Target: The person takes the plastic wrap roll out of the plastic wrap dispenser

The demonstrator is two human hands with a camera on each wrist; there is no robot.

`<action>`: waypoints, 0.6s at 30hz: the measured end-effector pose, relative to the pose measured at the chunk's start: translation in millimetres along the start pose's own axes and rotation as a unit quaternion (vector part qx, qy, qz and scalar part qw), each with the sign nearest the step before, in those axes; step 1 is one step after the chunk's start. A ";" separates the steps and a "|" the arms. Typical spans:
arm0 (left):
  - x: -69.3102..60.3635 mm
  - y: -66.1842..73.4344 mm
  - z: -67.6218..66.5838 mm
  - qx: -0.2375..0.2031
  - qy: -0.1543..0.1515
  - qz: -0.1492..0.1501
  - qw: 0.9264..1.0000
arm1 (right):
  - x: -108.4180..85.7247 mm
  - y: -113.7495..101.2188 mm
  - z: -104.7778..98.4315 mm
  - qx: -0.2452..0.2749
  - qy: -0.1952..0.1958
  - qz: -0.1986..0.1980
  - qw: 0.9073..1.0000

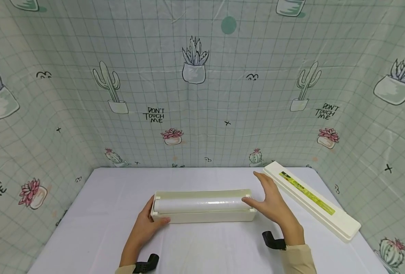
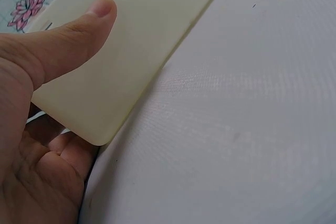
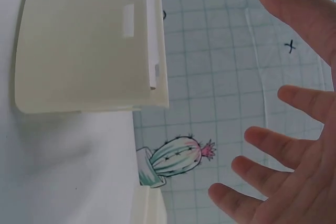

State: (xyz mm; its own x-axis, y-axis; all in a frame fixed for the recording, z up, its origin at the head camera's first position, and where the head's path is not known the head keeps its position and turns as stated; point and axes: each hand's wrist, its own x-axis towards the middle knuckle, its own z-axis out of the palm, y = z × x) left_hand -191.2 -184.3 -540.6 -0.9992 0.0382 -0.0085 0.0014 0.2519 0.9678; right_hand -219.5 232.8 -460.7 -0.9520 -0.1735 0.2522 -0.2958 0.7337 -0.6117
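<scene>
A cream plastic cling film dispenser box lies lengthwise near the middle of the table, its top off. Inside it rests a whitish roll of cling film. My left hand grips the box's left end; in the left wrist view the thumb presses on the front wall while the fingers go round the end, partly hidden. Beside the box's right end, my right hand is raised with fingers spread. The right wrist view shows that hand apart from the box, holding nothing.
A long cream lid with a yellow-green label lies slanted at the table's right side, just beyond my right hand. White cloth covers the table. A grid-patterned curtain with plant drawings surrounds its back and sides.
</scene>
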 end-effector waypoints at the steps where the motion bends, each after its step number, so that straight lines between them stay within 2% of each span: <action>1: -0.3 0.1 0.0 0.000 0.000 0.001 1.000 | 0.6 -1.6 1.4 0.004 -0.002 0.001 1.000; 11: -0.8 -0.2 -0.6 -0.008 -0.004 0.001 1.000 | 1.0 -10.8 13.2 0.012 -0.031 0.008 0.999; 18: -0.7 1.1 -0.8 -0.007 -0.006 -0.003 1.000 | 1.8 -12.6 18.7 0.014 -0.033 0.001 0.999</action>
State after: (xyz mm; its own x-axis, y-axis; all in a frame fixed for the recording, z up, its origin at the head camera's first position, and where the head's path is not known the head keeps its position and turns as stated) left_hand -190.5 -184.9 -539.4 -0.9987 0.0478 -0.0169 -0.0051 0.2380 0.9713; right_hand -219.0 210.9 -466.6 -0.9553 -0.2161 0.2019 -0.2956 0.7156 -0.6328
